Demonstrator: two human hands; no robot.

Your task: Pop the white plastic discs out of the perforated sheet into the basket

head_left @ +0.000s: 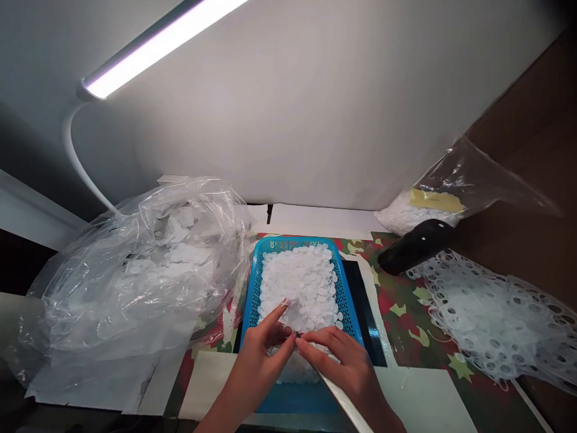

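Note:
A blue perforated basket [348, 294] full of small white discs [300, 276] stands in front of me. Over its near half my left hand [265, 349] is closed, its thumb tip meeting the fingertips of my right hand [345, 361]. Something small and dark shows at that meeting point, too small to name. A pale, see-through scrap [294, 311] lies or hangs beside my left index finger. Alongside my right fingers a long white strip [345, 406] runs toward me; whether the hand grips it I cannot tell.
To the left bulges a large clear plastic bag [135, 300] with white scraps. At right are a black cylindrical object [417, 246], a pile of punched white sheets [496, 325] and a bag of white pieces [401, 213]. A lamp [162, 48] shines above the patterned cloth [406, 307].

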